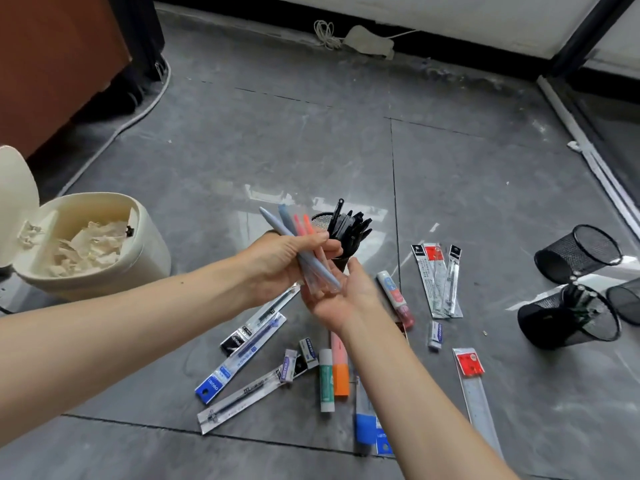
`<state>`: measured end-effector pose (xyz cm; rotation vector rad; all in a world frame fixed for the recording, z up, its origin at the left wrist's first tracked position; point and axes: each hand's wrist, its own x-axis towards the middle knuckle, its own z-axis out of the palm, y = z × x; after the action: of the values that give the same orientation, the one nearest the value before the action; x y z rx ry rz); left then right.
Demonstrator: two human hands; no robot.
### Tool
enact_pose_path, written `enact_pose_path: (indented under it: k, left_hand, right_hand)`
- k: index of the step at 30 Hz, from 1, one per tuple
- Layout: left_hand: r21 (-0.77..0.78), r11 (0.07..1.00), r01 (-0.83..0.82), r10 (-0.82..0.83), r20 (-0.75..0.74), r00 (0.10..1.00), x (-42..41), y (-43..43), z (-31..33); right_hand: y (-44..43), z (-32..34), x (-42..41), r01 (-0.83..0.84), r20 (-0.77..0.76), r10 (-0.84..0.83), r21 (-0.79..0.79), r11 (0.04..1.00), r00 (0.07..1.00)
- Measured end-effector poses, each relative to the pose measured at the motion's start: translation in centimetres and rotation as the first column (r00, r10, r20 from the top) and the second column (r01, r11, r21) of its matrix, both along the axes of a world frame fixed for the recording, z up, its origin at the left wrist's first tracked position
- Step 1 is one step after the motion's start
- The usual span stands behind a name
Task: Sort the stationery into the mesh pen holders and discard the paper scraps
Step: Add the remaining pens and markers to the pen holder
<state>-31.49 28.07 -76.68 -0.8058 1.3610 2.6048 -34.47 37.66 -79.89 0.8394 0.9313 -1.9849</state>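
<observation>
My left hand (284, 258) grips a bundle of pens (298, 237), blue-grey and orange-pink ones, above the floor. My right hand (339, 299) lies open, palm up, under the lower ends of those pens. Just behind the hands stands a black mesh pen holder (323, 221) full of black pens (349, 226). On the right, one mesh holder (568, 317) lies tilted with pens in it, another (578, 254) lies on its side, and a third (627, 303) is cut by the frame edge. A cream bin (152, 244) with its lid up holds crumpled paper scraps (90, 247).
Packaged refills (438, 278), erasers (435, 336), a glue stick (326, 382), an orange marker (341, 375), a correction pen (394, 294) and a ruler (476, 393) lie scattered on the grey tile floor. A brown cabinet (52, 64) stands at the far left, a white cable (325, 34) by the wall.
</observation>
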Motion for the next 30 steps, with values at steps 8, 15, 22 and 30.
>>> enact_pose_path:
  k: [8, 15, 22, 30]
  left_hand:
    - [-0.157, 0.974, -0.164, 0.143, -0.136, 0.98, -3.1, -2.2, 0.9]
    - [-0.342, 0.907, -0.246, 0.193, -0.181, 0.964, -6.8, -1.6, -0.5]
    - [-0.79, 0.581, -0.195, 0.125, -0.15, 0.981, -7.0, 0.8, -3.3]
    - [-0.937, 0.345, -0.045, 0.046, -0.031, 0.998, -5.9, 1.0, -5.8]
  right_hand:
    - [1.2, -0.8, -0.8, 0.055, -0.289, 0.087, 0.45, 0.891, 0.953]
    - [2.0, -2.0, -1.9, 0.035, -0.461, 0.469, 0.74, 0.671, 0.754]
    - [0.5, -4.2, -2.7, -0.01, -0.47, 0.516, 0.733, 0.68, 0.716]
    - [1.0, -4.4, -3.4, -0.012, -0.482, 0.308, 0.524, 0.852, 0.82]
